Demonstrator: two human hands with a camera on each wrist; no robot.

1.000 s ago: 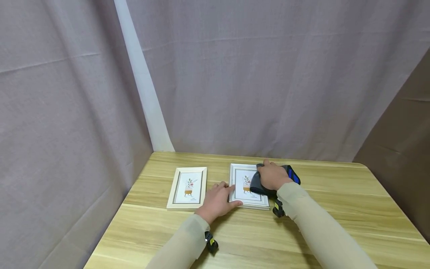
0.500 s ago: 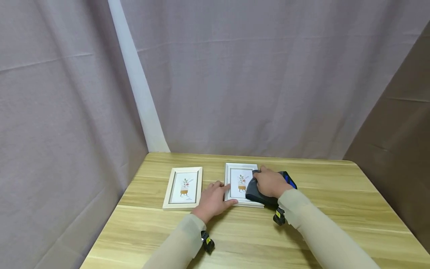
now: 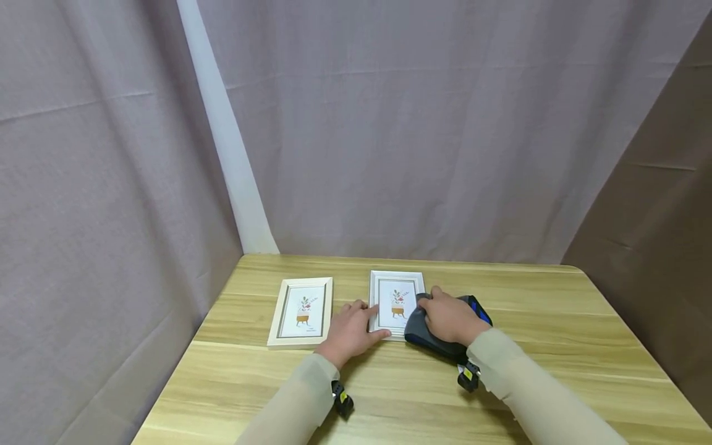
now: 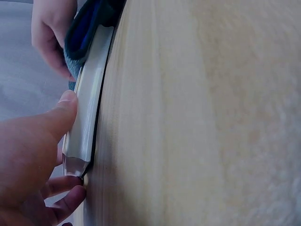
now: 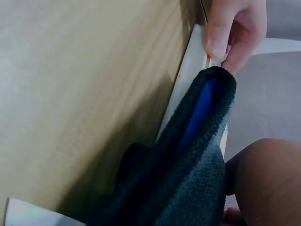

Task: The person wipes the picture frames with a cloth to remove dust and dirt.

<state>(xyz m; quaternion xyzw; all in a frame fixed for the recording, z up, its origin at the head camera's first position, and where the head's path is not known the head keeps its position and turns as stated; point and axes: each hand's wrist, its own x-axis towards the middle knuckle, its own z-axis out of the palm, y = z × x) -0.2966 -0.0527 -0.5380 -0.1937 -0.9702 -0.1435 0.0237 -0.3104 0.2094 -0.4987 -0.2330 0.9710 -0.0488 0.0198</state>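
Note:
A silvery-white picture frame (image 3: 391, 275) with a plant print lies flat on the table. My left hand (image 3: 351, 330) grips its front left corner, and in the left wrist view the thumb lies along the frame's front edge (image 4: 88, 113) with fingers round the side. A dark grey folded cloth (image 3: 418, 330) with blue inside covers the frame's front right part. My right hand (image 3: 452, 318) holds this cloth, bunched under its fingers. In the right wrist view the cloth (image 5: 197, 160) hides much of the frame (image 5: 186, 75).
A cream picture frame (image 3: 307, 282) with a similar print lies left of my left hand. The wooden table (image 3: 400, 395) ends at a grey curtain (image 3: 356, 154) behind. A brown cloth (image 3: 656, 247) hangs at the right.
My right hand has moved the cloth down the frame toward the front edge, uncovering more of its upper right. The left hand keeps its grip. The head view has shifted slightly.

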